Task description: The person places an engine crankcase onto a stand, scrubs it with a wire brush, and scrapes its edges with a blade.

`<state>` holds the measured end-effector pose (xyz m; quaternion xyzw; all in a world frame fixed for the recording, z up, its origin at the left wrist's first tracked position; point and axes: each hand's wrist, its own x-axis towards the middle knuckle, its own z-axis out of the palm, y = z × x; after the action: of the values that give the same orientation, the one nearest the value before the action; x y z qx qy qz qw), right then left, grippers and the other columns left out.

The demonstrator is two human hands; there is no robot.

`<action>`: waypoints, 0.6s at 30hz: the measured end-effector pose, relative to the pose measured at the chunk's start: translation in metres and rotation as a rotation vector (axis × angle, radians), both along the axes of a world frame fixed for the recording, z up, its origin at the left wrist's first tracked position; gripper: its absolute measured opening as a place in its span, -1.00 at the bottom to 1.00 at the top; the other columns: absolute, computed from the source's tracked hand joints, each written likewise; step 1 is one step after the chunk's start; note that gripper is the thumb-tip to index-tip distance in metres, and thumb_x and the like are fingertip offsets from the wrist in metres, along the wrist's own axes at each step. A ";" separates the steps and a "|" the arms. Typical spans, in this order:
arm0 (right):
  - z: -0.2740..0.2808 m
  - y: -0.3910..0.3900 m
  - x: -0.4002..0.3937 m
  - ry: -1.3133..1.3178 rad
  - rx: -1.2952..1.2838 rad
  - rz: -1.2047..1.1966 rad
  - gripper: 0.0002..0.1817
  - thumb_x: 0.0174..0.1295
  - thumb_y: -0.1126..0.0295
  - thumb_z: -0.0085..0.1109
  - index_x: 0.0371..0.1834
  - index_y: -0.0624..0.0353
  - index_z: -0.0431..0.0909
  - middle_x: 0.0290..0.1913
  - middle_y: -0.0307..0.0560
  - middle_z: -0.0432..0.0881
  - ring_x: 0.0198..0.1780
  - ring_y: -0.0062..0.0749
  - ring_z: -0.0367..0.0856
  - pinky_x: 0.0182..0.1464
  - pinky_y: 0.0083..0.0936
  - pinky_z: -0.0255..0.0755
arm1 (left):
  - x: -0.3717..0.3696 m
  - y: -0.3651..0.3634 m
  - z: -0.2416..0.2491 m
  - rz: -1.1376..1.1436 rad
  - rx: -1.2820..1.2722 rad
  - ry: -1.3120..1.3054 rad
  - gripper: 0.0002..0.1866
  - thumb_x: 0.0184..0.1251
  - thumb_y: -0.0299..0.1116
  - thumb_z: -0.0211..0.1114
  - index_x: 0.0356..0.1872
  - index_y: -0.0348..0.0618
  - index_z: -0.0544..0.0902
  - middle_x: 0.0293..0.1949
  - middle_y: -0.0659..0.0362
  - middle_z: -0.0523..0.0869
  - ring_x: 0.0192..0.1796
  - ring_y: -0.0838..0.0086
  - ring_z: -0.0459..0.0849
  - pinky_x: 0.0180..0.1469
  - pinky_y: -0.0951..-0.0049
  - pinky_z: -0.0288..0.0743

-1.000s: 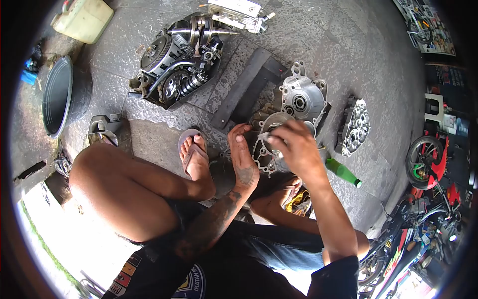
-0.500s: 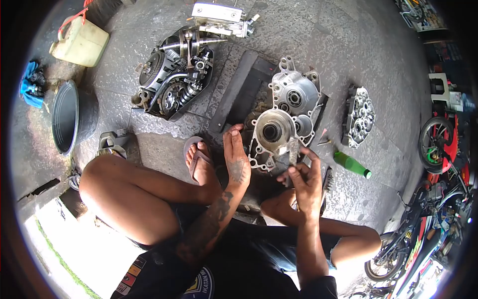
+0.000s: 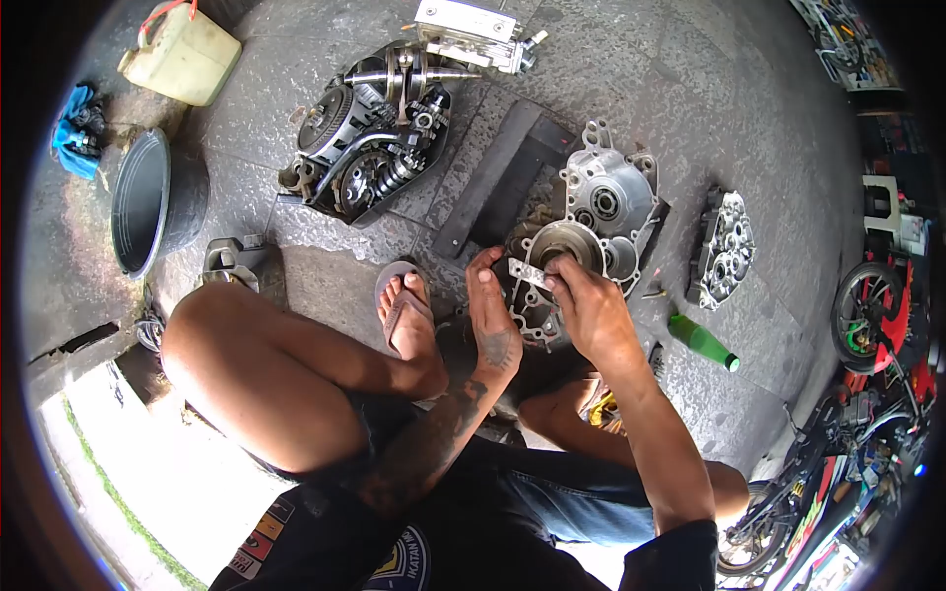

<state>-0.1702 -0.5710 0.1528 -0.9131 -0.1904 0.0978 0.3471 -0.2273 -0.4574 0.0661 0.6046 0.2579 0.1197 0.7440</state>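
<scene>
A silver crankcase half (image 3: 609,182) with round bearing bores rests tilted in front of me. Along its left edge my left hand (image 3: 490,310) has its fingers nearly straight, at the rim, with the thumb hidden. My right hand (image 3: 589,307) pinches a short, flat, light-grey strip (image 3: 528,272) with dark spots on it. The strip lies across the near side of the large round bore (image 3: 564,239), and my right fingertips overlap that bore.
A dark frame (image 3: 483,182) lies under and left of the case. An opened engine block (image 3: 370,148) sits farther left, below a silver cylinder part (image 3: 468,32). On the right are another case part (image 3: 724,251) and a green bottle (image 3: 702,342). A black bucket (image 3: 187,202) stands far left.
My right hand has moved up and left onto the case, and the strip has turned from upright to lying crosswise over the bore's edge. My left hand stays at the case's left edge.
</scene>
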 end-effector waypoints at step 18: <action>0.008 0.012 0.020 0.058 -0.045 0.027 -0.90 0.34 0.47 0.21 -0.15 0.19 0.53 -0.37 0.15 0.65 -0.27 0.16 0.68 -0.27 -0.11 0.49 | 0.002 -0.004 0.004 0.035 -0.015 0.007 -0.43 0.71 -0.04 -0.33 0.17 -0.35 0.47 0.16 -0.02 0.48 0.29 0.24 0.40 0.42 0.31 0.15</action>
<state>-0.1501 -0.5593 0.1607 -0.9148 -0.1903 0.1334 0.3303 -0.2248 -0.4616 0.0702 0.5949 0.2720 0.1287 0.7453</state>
